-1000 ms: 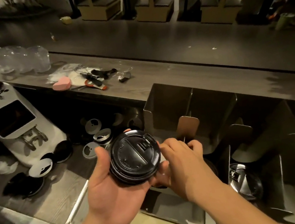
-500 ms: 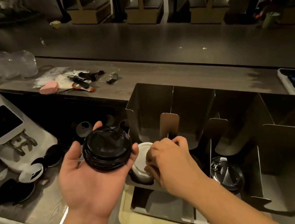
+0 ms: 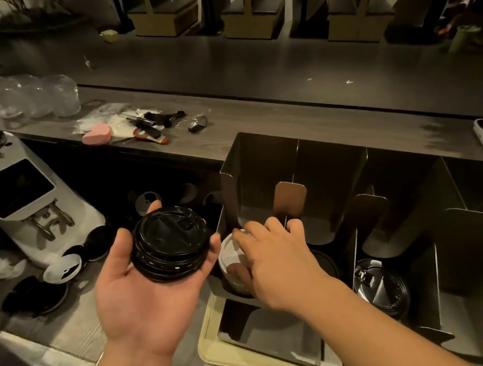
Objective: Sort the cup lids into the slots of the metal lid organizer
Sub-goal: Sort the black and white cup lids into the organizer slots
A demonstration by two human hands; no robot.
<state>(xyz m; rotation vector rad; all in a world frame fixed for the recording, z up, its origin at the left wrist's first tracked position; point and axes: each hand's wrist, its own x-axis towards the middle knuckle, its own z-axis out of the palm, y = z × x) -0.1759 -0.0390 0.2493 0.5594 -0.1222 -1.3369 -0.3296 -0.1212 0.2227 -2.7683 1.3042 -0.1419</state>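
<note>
**Black lids in one palm, a white lid at the first slot**

The left hand (image 3: 150,297) lies palm up, thumb and fingertips curled round a stack of black lids (image 3: 169,242), held just beside the left end of the metal lid organizer (image 3: 262,163). The right hand (image 3: 279,262) reaches into the organizer's leftmost slot and grips a white lid (image 3: 230,259) standing on edge there, with fingers over its top rim and thumb against its face. Whether more white lids stand behind it cannot be told.

The next slot to the right is in shadow; something dark and round sits low in it, too dim to name. The slot after that holds a black lid (image 3: 382,287), tilted back on its edge. The organizer stands on a cream tray (image 3: 211,344).

On the lower counter to the left, loose lids (image 3: 60,272) — some black, some white — lie scattered near the foot of a white grinder (image 3: 12,195). On the ledge above, clear plastic cups (image 3: 40,95) lie on their sides.
</note>
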